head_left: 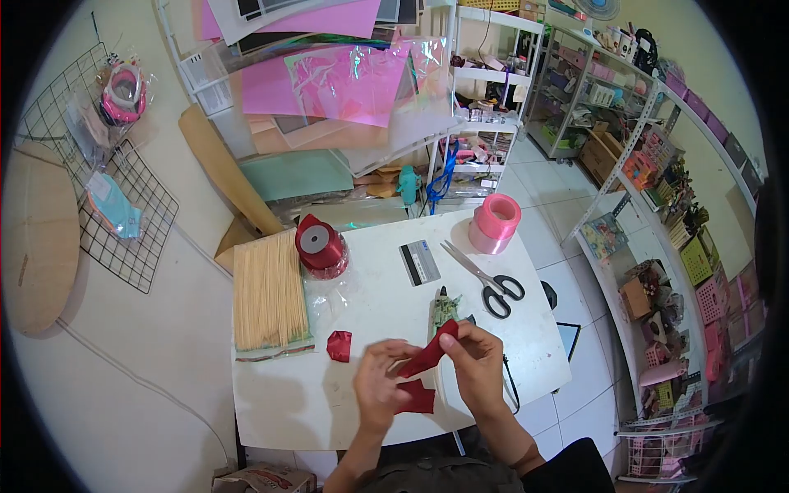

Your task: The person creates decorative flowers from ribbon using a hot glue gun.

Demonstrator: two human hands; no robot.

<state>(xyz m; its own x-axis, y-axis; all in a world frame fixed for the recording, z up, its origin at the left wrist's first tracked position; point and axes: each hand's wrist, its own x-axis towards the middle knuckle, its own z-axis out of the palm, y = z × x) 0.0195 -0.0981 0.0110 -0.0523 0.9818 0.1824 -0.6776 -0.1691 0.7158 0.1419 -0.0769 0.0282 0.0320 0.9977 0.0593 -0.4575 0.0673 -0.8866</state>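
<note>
Head view: hands above a white table (370, 312)
Left hand (385, 382): fingers loosely curled at the dark red ribbon piece (429, 353)
Right hand (478, 361): thumb and fingers pinching its upper end
Near the right hand: black-handled scissors (489, 286)

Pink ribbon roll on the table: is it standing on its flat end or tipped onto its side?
The pink ribbon roll stands on its flat end: its open core faces up.

A single head-worn camera looks forward and steeply down from above the near edge of the white table (374, 308), with shelving (649, 271) farther off.
</note>
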